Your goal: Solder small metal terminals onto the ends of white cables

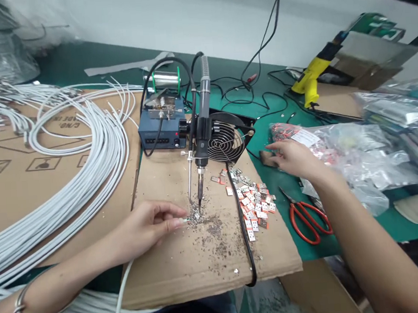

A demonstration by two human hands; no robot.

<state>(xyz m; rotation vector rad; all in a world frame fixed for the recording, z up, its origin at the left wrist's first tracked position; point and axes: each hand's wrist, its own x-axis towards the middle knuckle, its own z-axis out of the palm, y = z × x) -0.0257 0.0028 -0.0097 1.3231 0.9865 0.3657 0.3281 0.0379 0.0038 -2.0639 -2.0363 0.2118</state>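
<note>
- White cables [103, 156], looped bundle: on printed cardboard at far left; a snagged strand could tug the work.
- Left hand [159, 222]: thumb and forefinger pinching a cable end [185, 220], just beside the iron's tip. Judged risks: burnt fingertips should they creep inward; a poor joint should the grip waver.
- Soldering iron [202, 107]: clamped upright, tip down among solder crumbs [197, 214]. A knock to its stand might swing the tip; crumbs might stick to the wire.
- Black cord [242, 221]: down the board beside the connectors; a sleeve or wrist catching it could scatter them.
- Metal connectors [253, 206], orange-backed: loose heap, easily brushed off.
- Right hand [291, 155]: thumb and forefinger at a brown block [267, 159]; cannot tell whether gripping.
- Red-handled cutters [308, 218]: beneath the right forearm, points exposed; a lowered arm could be pricked.
</note>
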